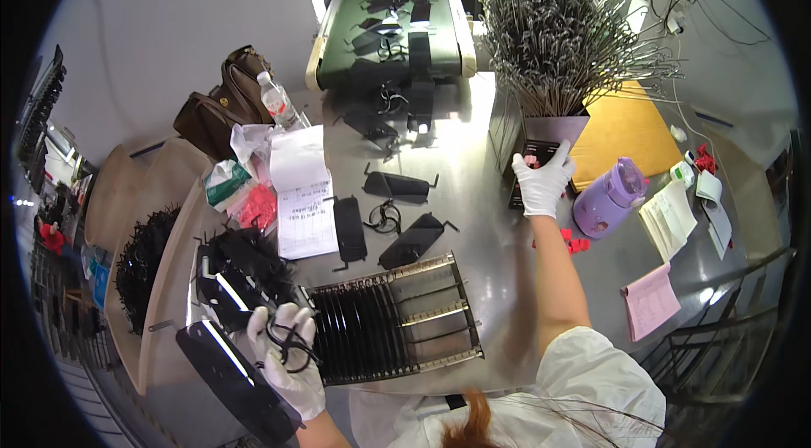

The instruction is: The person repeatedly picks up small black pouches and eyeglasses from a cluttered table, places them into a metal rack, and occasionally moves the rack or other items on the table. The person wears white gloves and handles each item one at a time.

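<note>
My left hand (288, 354), in a white glove, is closed around black curved ring-like pieces (291, 347). Beside it a long black flat panel (232, 380) slants down to the lower edge; whether the hand also grips it, I cannot tell. Right of that hand lies a metal rack (435, 317), its left part filled with a row of upright black panels (359, 330). My right hand (545, 182), gloved too, is stretched out with thumb and fingers apart over a small dark box (541, 150) showing something red. The fingertips partly cover the box.
Black panels with bent rods (414, 241) lie mid-table, below a green conveyor belt (346, 59) carrying more. Bent metal rods (557, 43) crowd a container at the back right. Nearby stand a purple bottle (604, 203) and a yellow envelope (629, 131). A notebook (304, 195) lies left.
</note>
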Demonstrator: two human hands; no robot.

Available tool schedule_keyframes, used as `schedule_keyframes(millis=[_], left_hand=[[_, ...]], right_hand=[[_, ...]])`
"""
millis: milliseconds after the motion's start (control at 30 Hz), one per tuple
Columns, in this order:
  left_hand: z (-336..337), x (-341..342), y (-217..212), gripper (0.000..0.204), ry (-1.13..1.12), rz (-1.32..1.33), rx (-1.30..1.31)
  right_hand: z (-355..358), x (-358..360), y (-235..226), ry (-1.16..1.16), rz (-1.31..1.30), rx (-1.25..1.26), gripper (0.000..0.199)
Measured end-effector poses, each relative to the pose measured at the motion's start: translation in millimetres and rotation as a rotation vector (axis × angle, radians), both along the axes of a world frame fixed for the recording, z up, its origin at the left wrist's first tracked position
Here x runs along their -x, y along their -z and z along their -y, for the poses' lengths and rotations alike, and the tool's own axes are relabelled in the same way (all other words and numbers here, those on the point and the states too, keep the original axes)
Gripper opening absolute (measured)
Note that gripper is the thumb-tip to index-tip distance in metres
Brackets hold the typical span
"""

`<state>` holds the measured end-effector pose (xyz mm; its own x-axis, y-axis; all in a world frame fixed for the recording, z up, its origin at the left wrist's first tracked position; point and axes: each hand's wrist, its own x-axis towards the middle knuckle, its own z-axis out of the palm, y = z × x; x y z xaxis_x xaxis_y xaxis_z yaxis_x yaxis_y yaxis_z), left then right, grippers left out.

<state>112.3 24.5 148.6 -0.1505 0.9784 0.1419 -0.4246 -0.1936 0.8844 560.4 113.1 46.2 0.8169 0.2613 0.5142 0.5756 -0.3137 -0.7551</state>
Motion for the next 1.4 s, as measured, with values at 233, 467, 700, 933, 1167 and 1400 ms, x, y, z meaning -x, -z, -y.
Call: schedule_keyframes(millis=[233, 467, 700, 933, 1167, 1400], left_hand=[[15.4, -0.1, 0.3, 0.083, 0.373, 0.113, -0.049], [26.6, -35.2, 7.4, 0.042, 0.950, 0.353, 0.051], [48.9, -47.1, -12.5, 0.042, 0.948, 0.640, 0.324], [26.4, 20.1, -6.4, 0.067, 0.590, 0.428, 0.160], [31.6, 5.4, -1.5, 0.090, 0.403, 0.082, 0.223], [32.4, 18.2, 8.8, 0.097, 0.602, 0.146, 0.272]], right_hand=[[21.2, 31.3, -59.9, 0.000, 0.302, 0.213, 0.086], [108.4, 180.2, -104.1, -1.618, -0.149, 0.338, 0.101], [127.9, 201.7, -89.4, -1.416, -0.015, 0.286, 0.091], [142.7, 181.5, -46.1, -1.174, -1.233, 0.345, 0.047], [138.9, 195.8, -23.7, -1.137, -1.165, 0.343, 0.044], [141.4, 214.6, -27.9, -1.300, -0.944, 0.481, 0.067]])
